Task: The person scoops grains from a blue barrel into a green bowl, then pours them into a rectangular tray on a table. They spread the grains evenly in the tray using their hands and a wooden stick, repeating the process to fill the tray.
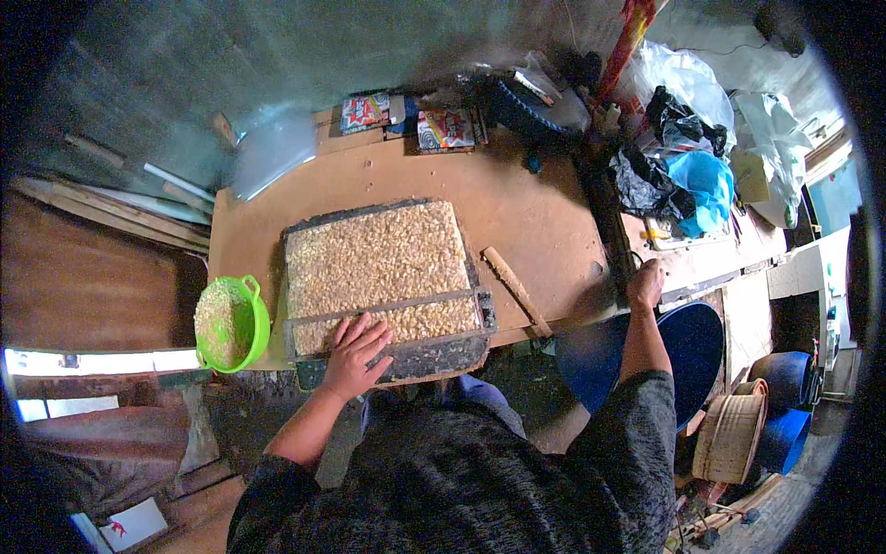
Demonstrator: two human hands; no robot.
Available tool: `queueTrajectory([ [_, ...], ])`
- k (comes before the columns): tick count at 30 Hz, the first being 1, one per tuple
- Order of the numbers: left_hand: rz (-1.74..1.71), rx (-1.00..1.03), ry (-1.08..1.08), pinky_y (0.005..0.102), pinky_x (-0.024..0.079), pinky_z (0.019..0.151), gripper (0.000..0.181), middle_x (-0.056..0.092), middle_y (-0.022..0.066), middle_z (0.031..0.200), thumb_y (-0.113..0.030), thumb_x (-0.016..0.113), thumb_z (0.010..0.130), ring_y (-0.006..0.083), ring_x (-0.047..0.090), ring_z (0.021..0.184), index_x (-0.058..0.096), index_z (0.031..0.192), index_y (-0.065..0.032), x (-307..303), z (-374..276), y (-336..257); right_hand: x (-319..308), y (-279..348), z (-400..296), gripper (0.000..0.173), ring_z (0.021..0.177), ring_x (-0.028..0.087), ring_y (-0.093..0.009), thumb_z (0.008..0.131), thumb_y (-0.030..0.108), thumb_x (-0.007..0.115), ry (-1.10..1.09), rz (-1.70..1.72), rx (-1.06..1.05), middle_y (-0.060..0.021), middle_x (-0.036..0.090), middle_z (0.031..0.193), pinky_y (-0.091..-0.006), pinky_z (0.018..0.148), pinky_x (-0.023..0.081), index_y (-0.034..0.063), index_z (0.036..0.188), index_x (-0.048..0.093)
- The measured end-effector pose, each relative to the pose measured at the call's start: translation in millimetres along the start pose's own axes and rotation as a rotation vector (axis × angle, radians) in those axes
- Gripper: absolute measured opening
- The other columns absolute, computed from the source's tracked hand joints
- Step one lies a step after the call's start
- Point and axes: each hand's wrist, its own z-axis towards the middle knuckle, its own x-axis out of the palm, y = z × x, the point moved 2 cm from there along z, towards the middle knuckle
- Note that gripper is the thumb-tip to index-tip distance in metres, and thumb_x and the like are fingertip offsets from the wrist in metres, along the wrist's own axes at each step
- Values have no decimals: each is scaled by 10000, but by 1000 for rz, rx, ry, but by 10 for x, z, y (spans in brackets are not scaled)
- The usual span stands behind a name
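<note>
A rectangular slab of pale beans or grains [374,256] lies on a dark, worn board [429,360] on the table before me. A flat bar [408,305] runs across the slab near its front edge. My left hand [356,353] rests with fingers spread on the slab's front strip, just below the bar, palm down. To the left, a green plastic colander [259,325] holds more of the pale beans or grains. A wooden stick [512,287] lies diagonally right of the slab. My right hand [646,282] is stretched to the side table, fingers curled at a small dark loop; its grip is unclear.
Boxes [446,130] and a clear plastic sheet [273,152] are along the table's back. Plastic bags [702,187] crowd the side table [754,242]. Below it stand a large blue tub [689,360] and several drums. A dark blue basket [526,114] sits at the back right.
</note>
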Motion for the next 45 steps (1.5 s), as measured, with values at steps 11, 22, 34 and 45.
queueTrajectory([
  [11,-32,-8,-28,515,212,1239,444,606,44,1448,-373,654,960,308,418,1464,685,1330,-128,41,-25,28,-216,534,-2637,88,879,655,-225,957,75,644,541,865,-17,-110,694,952,-353,801,520,53,1042,646],
  [22,-23,33,-83,510,202,1236,437,606,28,1447,-388,650,964,307,417,1463,682,1332,-154,93,-66,95,-770,1463,-3139,190,834,705,-255,915,101,704,493,545,-176,-150,720,920,-357,770,545,17,1069,631],
  [34,-110,25,-127,522,186,1246,446,536,127,1506,-398,696,914,330,399,1474,702,1310,-191,6,-220,142,-719,1408,-3124,149,903,633,-140,946,-2,638,595,1047,61,-47,690,1008,-301,784,527,25,1092,636],
  [45,-112,29,-91,518,175,1251,519,563,76,1483,-419,651,939,283,390,1481,644,1362,-118,88,-247,229,-759,2804,-3321,140,887,709,-328,948,78,675,552,616,-632,-179,710,984,-410,732,570,20,1075,670],
])
